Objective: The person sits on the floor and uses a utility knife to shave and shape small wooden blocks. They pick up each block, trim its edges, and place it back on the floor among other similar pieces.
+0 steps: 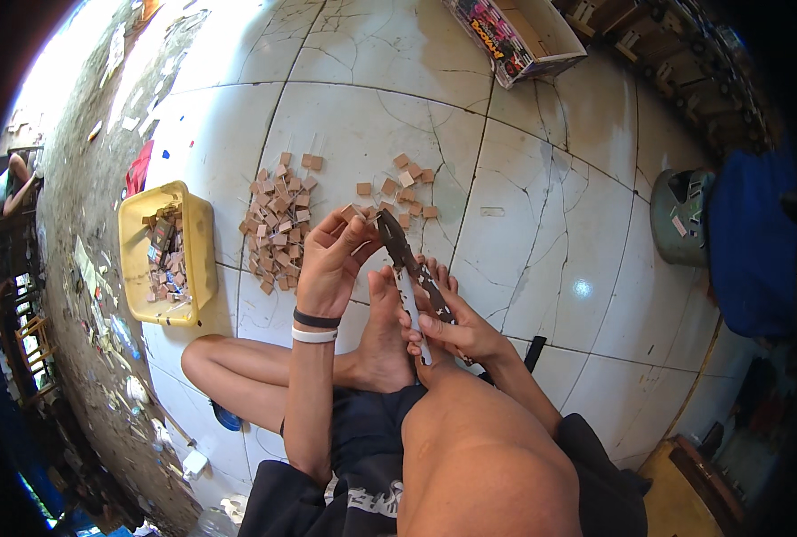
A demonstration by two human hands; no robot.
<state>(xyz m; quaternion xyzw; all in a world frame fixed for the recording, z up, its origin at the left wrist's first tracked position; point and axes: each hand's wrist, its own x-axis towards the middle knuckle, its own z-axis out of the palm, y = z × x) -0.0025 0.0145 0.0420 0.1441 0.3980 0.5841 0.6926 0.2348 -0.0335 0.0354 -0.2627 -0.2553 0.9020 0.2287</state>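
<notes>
My left hand [328,259] pinches a small square brown block [349,213] between thumb and fingers. My right hand [463,333] is wrapped round the handles of dark pliers [401,259] with chipped, worn paint. Their jaws point up and left, right beside the pinched block; whether they grip part of it I cannot make out. A heap of similar brown blocks [277,219], some with thin pale pins sticking out, lies on the tiles just beyond my left hand. Several more blocks [407,176] are scattered past the plier jaws.
A yellow plastic tub [203,259] with blocks inside stands at the left. An open printed cardboard box [506,45] lies at the far right. A green container [671,237] and a blue cloth [756,242] are at the right. Cracked white tiles [541,233] meet littered ground [85,206].
</notes>
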